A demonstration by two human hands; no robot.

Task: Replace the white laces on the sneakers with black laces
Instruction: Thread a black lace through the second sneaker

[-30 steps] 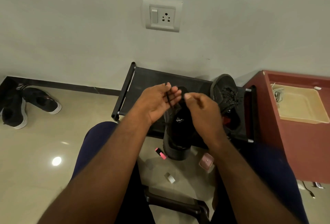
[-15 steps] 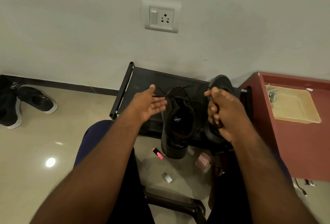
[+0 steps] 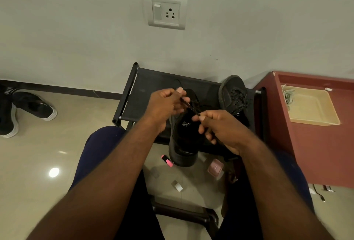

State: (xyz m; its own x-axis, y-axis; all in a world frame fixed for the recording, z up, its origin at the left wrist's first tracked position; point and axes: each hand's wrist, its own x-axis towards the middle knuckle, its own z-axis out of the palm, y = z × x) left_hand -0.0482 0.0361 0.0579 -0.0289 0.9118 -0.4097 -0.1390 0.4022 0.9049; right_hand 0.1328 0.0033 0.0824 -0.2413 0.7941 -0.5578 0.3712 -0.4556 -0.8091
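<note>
The person sits with both arms stretched out over a low black rack point(image 3: 145, 86) set against the wall. The left hand point(image 3: 164, 105) pinches one end of a black lace point(image 3: 191, 108) between thumb and curled fingers, and the right hand point(image 3: 220, 126) pinches the other end, so the lace runs taut and slanting between them. Just beneath lies a black sneaker point(image 3: 186, 140) at the rack's front edge, its heel hanging over towards the floor. A second black sneaker point(image 3: 234, 94) (already strung in black) leans at the rack's right end near the wall. Beside it, a red cabinet point(image 3: 316, 153) carries a beige tray point(image 3: 314, 123) with white laces point(image 3: 287, 96) in its far left corner. A pink highlighter point(image 3: 167, 161) lies on the floor below.
</note>
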